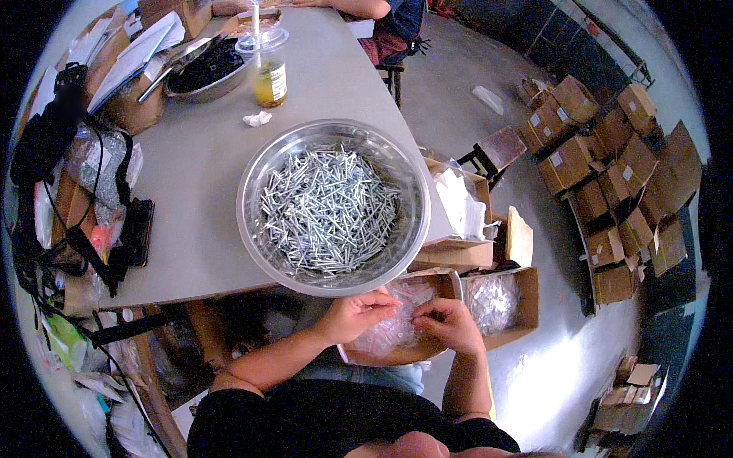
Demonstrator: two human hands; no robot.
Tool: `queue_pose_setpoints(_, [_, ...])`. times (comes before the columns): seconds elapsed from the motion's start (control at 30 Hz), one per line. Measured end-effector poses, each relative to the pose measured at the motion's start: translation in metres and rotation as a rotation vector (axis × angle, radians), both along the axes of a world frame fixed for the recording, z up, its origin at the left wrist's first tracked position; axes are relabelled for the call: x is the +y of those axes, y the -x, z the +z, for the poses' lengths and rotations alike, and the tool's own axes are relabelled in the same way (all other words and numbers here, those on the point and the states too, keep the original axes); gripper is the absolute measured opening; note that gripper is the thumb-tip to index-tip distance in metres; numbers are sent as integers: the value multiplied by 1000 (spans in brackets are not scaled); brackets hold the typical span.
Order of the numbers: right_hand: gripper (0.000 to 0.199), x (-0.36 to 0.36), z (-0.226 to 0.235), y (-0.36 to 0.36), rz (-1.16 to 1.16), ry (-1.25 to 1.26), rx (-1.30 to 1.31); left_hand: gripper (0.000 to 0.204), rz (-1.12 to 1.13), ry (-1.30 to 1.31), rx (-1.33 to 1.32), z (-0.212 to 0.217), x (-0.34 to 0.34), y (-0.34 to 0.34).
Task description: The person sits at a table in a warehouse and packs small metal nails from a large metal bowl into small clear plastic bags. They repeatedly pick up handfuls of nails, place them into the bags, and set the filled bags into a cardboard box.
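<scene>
Black shirt (321, 420) was closest, left hand (353, 314) and right hand (452, 324) curled over a box (416, 353) of clear plastic (376, 339); honestly I couldn't tell if either gripped anything.

Metal bowl (252, 252) of silvery fasteners (328, 210) at bench (179, 259) corner. Left grip (355, 316) and right grip (450, 325), curled, near each other over carton (416, 354) of clear bags (385, 336); anything pinched, too small to tell.

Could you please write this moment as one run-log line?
left hand: curled, hold unclear | right hand: curled, hold unclear | beneath: cardboard box, clear plastic inside | ahead: metal bowl, fasteners inside
</scene>
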State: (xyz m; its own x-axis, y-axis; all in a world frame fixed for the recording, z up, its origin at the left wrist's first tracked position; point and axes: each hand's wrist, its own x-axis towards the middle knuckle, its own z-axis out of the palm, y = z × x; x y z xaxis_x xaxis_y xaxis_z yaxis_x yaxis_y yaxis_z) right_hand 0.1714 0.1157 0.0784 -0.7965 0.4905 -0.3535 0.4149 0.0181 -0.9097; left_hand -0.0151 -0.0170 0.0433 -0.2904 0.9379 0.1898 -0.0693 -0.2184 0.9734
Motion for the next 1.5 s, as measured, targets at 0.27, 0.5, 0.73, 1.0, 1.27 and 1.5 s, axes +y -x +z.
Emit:
queue_pose_setpoints(0.27, [10,8,-2,-19,-183,-206,227,16,-108,-20,-48,-16,-1,0])
queue_pose_setpoints(0.5, [11,0,16,-9,-217,-307,346,13,-73,27,-40,0,6,-4])
queue_pose_setpoints(0.73, [11,-8,26,7,-73,-197,428,16,-173,-75,17,-8,5,1])
queue_pose_setpoints(1.0, [12,-14,29,22,15,-324,340,33,-241,169,238,-18,3,-6])
queue_pose_setpoints(1.27, [18,-22,35,27,200,-588,267,36,-223,156,331,-15,6,-8])
queue_pose_setpoints(1.5, [22,-25,47,27,267,-670,354,37,-224,93,286,-8,5,-7])
